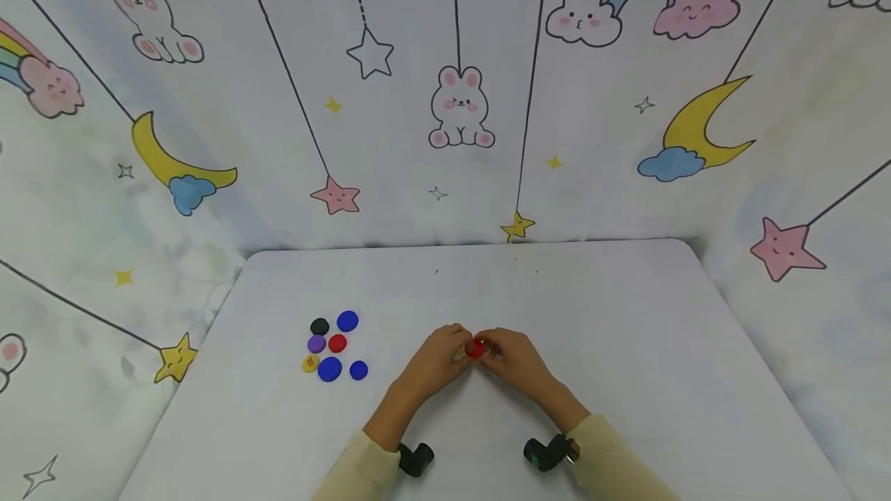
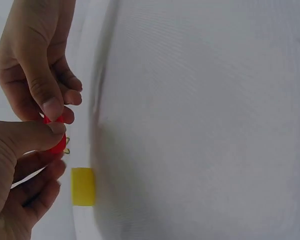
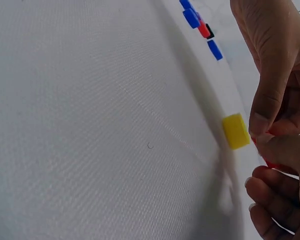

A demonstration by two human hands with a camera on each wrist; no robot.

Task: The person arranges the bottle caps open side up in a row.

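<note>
Both hands meet over the middle of the table around a small red piece (image 1: 476, 349), its kind mostly hidden by fingers. The left hand (image 1: 440, 358) pinches it from the left, thumb on its face in the left wrist view, where the red piece (image 2: 59, 142) shows between thumb and fingers. From the other side the right hand (image 1: 517, 360) pinches its edge with thumb and fingertips. Close by the hands stands a yellow piece (image 2: 83, 186), also seen as a yellow block-like shape (image 3: 235, 131) in the right wrist view.
Left of the hands lies a group of round discs: black (image 1: 319, 327), purple (image 1: 316, 344), red (image 1: 337, 343), yellow (image 1: 310, 363) and several blue ones, such as the large blue disc (image 1: 330, 369). A printed white backdrop (image 1: 404, 138) surrounds the white table (image 1: 626, 331).
</note>
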